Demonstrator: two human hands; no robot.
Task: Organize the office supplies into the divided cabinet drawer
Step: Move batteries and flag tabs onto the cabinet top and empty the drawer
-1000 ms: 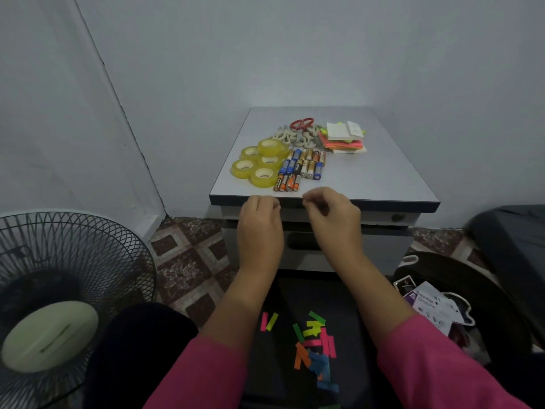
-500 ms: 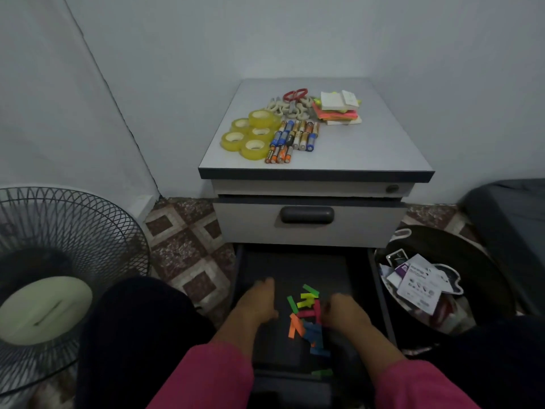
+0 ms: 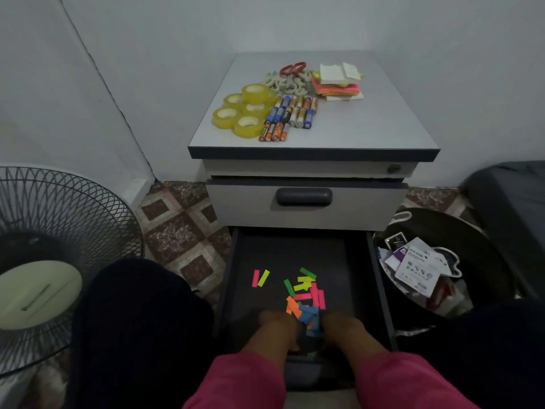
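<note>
Barely begun: only paper tabs (image 3: 303, 293) in drawer (image 3: 236, 290); tape rolls (image 3: 241, 112), batteries (image 3: 290, 116), etc. on cabinet top (image 3: 368, 125). Left hand (image 3: 277, 329) & right hand (image 3: 345, 329) low in drawer, grip can't tell.

Dim, cool indoor light, brightest on the walls and the grey cabinet top (image 3: 368, 125) in the upper half of the frame. The open drawer (image 3: 295, 255) at lower centre lies in deep shadow, and both hands (image 3: 278, 329) there look soft and murky. Wide-angle distortion bends the wall corner at upper left. No glare.
</note>
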